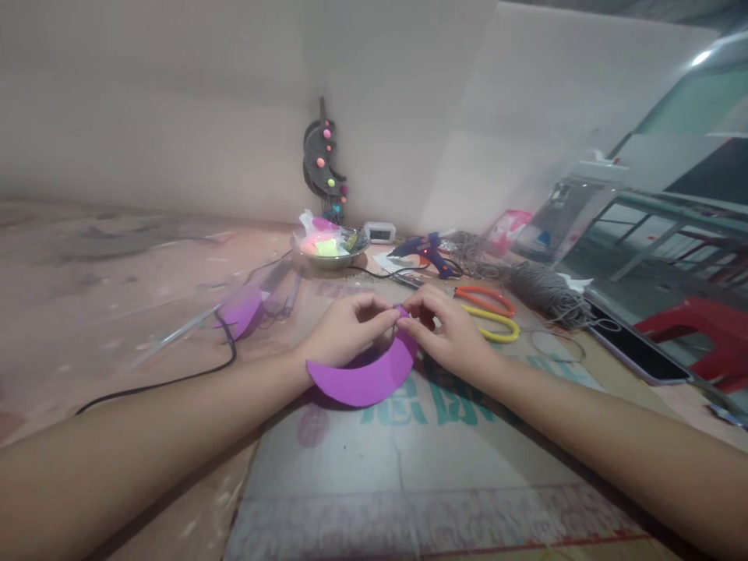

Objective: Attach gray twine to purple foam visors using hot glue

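A purple crescent-shaped foam piece [365, 380] curves between my two hands over a flattened cardboard sheet [421, 467]. My left hand [344, 331] pinches the crescent's upper tip with thumb and fingers closed. My right hand [449, 331] meets it at the same tip, fingers pinched together on the foam. Both forearms reach in from the bottom corners.
Orange and yellow-handled scissors [494, 312] lie right of my hands, beside a coil of grey cord [546, 292]. A blue glue gun [429, 253], a metal bowl of bright bits [330, 249] and a small clock [379, 232] sit behind. A black cable [175, 378], another purple piece [242, 312], a phone [634, 347].
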{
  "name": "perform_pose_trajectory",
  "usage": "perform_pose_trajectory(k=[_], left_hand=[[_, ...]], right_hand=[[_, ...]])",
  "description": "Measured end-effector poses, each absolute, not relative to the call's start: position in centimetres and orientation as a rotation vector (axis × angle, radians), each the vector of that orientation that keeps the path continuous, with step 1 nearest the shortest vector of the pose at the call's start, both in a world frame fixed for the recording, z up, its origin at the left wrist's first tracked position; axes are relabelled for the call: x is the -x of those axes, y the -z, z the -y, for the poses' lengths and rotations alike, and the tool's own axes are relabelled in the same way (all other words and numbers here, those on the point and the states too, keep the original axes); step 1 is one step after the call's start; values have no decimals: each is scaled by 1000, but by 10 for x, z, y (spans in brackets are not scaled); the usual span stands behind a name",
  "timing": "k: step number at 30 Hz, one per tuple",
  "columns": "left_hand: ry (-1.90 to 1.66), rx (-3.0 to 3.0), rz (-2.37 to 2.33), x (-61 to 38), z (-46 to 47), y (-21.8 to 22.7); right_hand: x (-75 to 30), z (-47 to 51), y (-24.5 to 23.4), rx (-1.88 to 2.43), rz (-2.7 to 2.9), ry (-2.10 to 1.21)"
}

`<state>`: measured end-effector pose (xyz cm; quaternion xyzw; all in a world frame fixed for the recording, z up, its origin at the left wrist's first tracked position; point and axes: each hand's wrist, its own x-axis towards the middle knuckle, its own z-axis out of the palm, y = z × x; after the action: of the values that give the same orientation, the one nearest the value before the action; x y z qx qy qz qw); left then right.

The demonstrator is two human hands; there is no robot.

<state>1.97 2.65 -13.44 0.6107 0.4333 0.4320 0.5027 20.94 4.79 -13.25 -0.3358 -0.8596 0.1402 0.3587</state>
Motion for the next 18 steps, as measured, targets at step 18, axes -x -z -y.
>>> perform_pose_trajectory(k=[18], left_hand=[[-892,-1691,-1108,-18,-29,139]], right_hand=[[-207,-48,130,875,2218,-362]])
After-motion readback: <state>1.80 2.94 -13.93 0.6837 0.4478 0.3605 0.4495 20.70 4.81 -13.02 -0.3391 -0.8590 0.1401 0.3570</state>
